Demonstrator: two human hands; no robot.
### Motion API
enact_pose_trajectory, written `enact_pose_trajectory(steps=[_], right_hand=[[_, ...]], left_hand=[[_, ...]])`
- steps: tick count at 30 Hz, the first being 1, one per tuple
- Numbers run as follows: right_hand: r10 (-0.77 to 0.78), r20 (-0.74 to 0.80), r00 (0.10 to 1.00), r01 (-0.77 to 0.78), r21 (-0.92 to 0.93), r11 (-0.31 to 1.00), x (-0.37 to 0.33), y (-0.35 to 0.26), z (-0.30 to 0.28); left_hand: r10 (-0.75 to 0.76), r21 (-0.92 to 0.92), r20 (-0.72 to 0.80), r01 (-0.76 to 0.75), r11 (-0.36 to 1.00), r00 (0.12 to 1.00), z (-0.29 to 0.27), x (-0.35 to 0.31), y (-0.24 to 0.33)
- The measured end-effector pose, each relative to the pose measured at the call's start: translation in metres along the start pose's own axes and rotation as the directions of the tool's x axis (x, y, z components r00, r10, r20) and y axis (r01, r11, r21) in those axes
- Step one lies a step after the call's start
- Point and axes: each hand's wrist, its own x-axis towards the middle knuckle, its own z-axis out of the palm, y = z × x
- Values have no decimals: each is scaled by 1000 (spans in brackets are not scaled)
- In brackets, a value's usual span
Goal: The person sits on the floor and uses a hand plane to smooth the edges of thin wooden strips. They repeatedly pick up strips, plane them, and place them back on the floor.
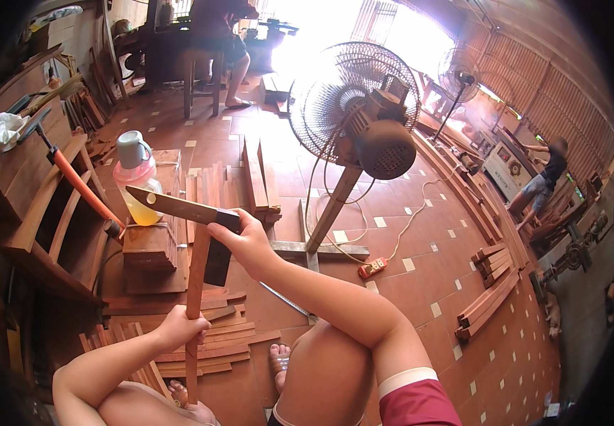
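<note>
From my head view, my left hand (182, 329) is closed in a fist around a strip (196, 284) of smooth reddish-brown wood, long, narrow and straight-edged, which stands nearly upright between my forearms. Above it, my right hand (247, 241) pinches the black end of a flat tool (179, 206), thumb over it; its brownish blade runs past the top of the strip to a slanted tip with a round hole. A black slab (216, 263) shows under that hand, beside the strip; I cannot tell whether it belongs to the tool. Just beyond my left hand, more thin slats (214, 348) lie in a loose, layered spread on the tiles (420, 291), which are matte red with small pale insets. Past my right hand, a clear plastic jug (140, 202) of yellow liquid, capped by a grey cup (133, 150), stands on a wooden stack (152, 250). Farther forward, a round wire-caged fan (363, 113) rises on a wooden post, and squared beams (488, 305) lie well off to the right.
</note>
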Motion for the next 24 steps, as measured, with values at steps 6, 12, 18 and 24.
enact_pose_trajectory(steps=[6, 12, 18, 24], right_hand=[[-11, 8, 1000, 11, 12, 1000, 0, 2, -1], [-14, 14, 1000, 14, 7, 1000, 2, 5, -1], [-8, 17, 1000, 8, 3, 1000, 5, 8, -3], [-17, 3, 1000, 17, -11, 1000, 5, 10, -4]], left_hand=[[-4, -34, -4, 4, 999, 1000, 2, 1, 0], [-3, -26, -19, 2, 1000, 1000, 1, 0, 0], [2, 1, -23, -1, 1000, 1000, 2, -1, 4], [-42, -105, 7, 43, 994, 999, 6, -2, 5]])
